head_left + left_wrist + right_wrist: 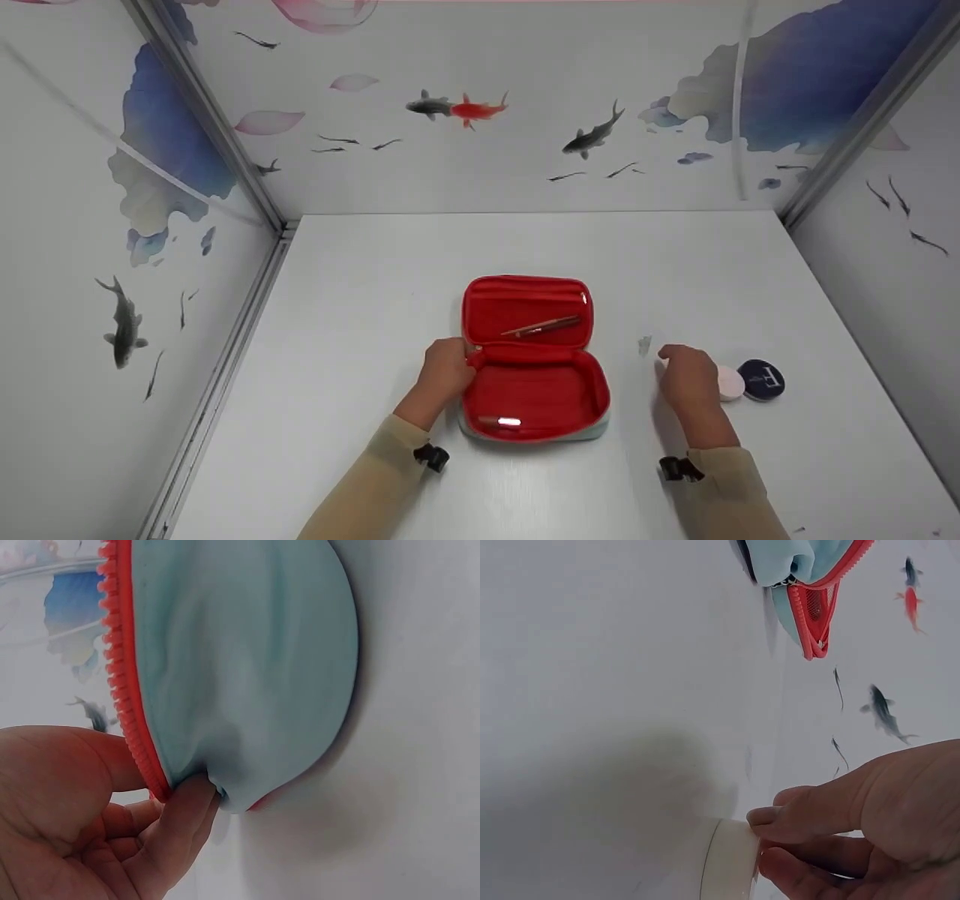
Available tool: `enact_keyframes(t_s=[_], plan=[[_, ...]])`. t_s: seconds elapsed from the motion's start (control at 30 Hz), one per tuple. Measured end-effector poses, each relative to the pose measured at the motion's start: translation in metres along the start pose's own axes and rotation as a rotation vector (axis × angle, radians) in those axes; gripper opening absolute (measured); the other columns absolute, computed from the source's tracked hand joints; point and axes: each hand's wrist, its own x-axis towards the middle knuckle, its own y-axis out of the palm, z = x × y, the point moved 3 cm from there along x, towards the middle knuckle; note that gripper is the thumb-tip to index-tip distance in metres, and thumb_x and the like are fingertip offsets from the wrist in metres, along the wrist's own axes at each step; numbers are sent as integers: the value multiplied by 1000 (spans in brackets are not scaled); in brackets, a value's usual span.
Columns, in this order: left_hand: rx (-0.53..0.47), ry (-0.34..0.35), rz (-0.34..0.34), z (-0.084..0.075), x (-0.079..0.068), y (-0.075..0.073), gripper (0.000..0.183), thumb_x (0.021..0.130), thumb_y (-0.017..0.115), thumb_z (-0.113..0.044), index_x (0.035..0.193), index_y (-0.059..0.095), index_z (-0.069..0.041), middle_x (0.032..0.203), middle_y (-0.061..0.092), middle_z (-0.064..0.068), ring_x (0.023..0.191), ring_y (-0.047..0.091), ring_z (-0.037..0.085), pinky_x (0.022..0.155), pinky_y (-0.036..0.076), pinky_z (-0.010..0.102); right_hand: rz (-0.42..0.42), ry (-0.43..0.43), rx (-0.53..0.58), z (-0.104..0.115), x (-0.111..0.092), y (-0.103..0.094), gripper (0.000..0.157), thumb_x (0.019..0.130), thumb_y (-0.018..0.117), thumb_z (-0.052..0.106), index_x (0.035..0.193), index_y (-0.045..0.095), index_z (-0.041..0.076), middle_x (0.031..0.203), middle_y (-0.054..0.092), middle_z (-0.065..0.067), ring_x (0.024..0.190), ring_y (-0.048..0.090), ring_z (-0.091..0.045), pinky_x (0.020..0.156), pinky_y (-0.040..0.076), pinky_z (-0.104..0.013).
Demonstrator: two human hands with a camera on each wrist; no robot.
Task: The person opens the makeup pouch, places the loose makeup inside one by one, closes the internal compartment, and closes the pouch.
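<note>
A red-lined zip case with a pale blue outside lies open in front of me. My left hand pinches its left side near the hinge; in the left wrist view, thumb and fingers grip the fabric by the red zip. A slim brown pencil-like stick lies in the lid, and a short one with a shiny end in the base. To the right, my right hand is bent over beside a white round jar. The right wrist view has its fingertips right at the top edge of the jar; whether they grip it I cannot tell.
A dark blue round container with white marking on its lid stands against the white jar's right side. White panels printed with fish and petals enclose the white table at the back and both sides.
</note>
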Motion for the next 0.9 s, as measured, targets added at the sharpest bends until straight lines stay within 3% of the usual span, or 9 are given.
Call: enact_keyframes(t_s=[0.4, 0.6, 0.9], plan=[[-11, -42, 16, -1, -1, 0, 9, 97, 67, -3, 92, 70, -9, 84, 64, 6, 76, 58, 17, 60, 48, 27, 17, -31, 21, 1, -6, 1, 35, 95, 54, -11, 126, 71, -7, 131, 68, -34, 125, 61, -55, 107, 49, -63], [-14, -46, 18, -1, 0, 2, 10, 96, 67, -2, 92, 71, -10, 85, 64, 5, 78, 59, 18, 61, 49, 27, -8, -59, 16, 1, -7, 4, 29, 95, 59, -7, 120, 73, -9, 117, 72, -33, 110, 64, -54, 97, 53, -63], [2, -15, 4, 0, 0, 0, 23, 95, 65, 0, 76, 66, -13, 73, 57, 2, 70, 55, 15, 57, 45, 26, -32, -108, -29, 2, -8, 4, 26, 91, 64, -2, 115, 75, -8, 103, 74, -30, 98, 68, -52, 86, 55, -62]])
